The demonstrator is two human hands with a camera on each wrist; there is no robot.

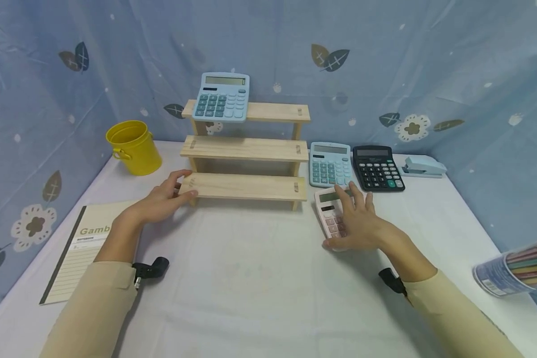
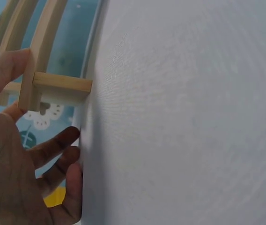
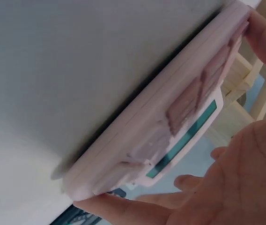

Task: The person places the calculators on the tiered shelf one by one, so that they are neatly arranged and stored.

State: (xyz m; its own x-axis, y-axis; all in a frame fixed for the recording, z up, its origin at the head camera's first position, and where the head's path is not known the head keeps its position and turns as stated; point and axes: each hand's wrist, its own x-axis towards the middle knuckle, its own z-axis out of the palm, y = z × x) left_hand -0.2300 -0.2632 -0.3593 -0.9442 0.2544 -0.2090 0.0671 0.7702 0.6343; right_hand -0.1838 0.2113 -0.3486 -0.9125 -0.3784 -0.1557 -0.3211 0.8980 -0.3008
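My left hand (image 1: 163, 199) pinches the left end of the lowest plank of a three-tier wooden shelf (image 1: 250, 186); in the left wrist view the thumb lies on the plank and the other fingers curl loosely beside it. At the right, my right hand (image 1: 360, 223) spans a pink calculator (image 1: 328, 214) on the white table. Its thumb is at the calculator's near edge and its fingers at the far one, as the right wrist view of the pink calculator (image 3: 156, 112) shows. A blue calculator (image 1: 221, 97) leans on the top tier, at its left end.
Behind the pink calculator lie another blue calculator (image 1: 330, 165), a black calculator (image 1: 378, 169) and a light blue stapler (image 1: 424, 166). A yellow bucket (image 1: 136, 149) and a notebook (image 1: 89, 238) are at the left. A can of pencils (image 1: 501, 276) stands at the right edge.
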